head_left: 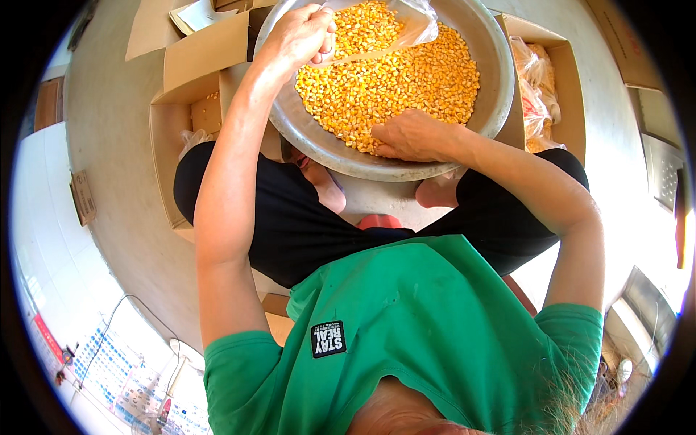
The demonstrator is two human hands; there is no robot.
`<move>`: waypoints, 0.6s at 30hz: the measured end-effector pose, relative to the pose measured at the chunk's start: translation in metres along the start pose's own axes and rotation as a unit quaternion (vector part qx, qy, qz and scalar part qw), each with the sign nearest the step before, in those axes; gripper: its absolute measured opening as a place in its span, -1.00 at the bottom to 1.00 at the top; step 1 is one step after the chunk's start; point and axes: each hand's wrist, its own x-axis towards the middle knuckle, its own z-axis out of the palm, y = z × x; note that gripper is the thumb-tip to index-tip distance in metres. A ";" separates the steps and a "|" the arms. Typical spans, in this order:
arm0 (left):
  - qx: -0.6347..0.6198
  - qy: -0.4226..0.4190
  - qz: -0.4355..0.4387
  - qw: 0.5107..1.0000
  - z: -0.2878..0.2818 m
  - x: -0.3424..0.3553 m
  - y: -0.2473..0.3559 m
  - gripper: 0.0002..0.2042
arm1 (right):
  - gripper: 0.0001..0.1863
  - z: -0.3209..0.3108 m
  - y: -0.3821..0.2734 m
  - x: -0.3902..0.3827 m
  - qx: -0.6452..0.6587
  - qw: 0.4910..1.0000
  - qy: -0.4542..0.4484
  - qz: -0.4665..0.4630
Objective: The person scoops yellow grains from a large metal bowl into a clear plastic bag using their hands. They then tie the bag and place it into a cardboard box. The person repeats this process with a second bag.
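Note:
A wide metal basin (500,94) stands in front of me, with a thick layer of yellow corn kernels (428,80) in it. My left hand (301,36) is closed on the edge of a clear plastic bag (417,29) at the basin's far left. The bag lies over the kernels, and more kernels show inside it or through it. Down at the near side of the corn, my right hand (413,135) has its fingers curled, the tips against the kernels. Whatever lies between those fingers is hidden.
An open cardboard box (174,130) on the left has a few kernels and some plastic inside. Another cardboard box (569,80) on the right holds filled plastic bags (535,94). My knees flank the basin's near side. Beneath me is part of a red object (379,221).

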 end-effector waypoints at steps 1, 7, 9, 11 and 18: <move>-0.003 -0.003 0.005 1.000 -0.001 0.000 -0.001 -0.69 | -0.66 -0.001 -0.001 0.000 0.006 1.000 -0.003 0.005; -0.001 -0.012 0.018 1.000 -0.001 0.001 -0.003 -0.69 | -0.69 0.002 0.005 0.001 0.070 0.997 -0.014 0.033; 0.001 -0.014 0.026 1.000 -0.002 0.001 -0.004 -0.69 | -0.71 0.000 0.008 0.001 0.093 0.995 -0.014 0.032; -0.001 -0.012 0.020 1.000 -0.002 0.000 -0.005 -0.70 | -0.73 -0.005 0.009 0.000 0.101 0.994 -0.019 0.030; -0.068 -0.014 -0.016 0.997 0.001 -0.002 0.006 -0.73 | -0.73 -0.014 0.009 0.005 0.095 0.995 -0.032 0.014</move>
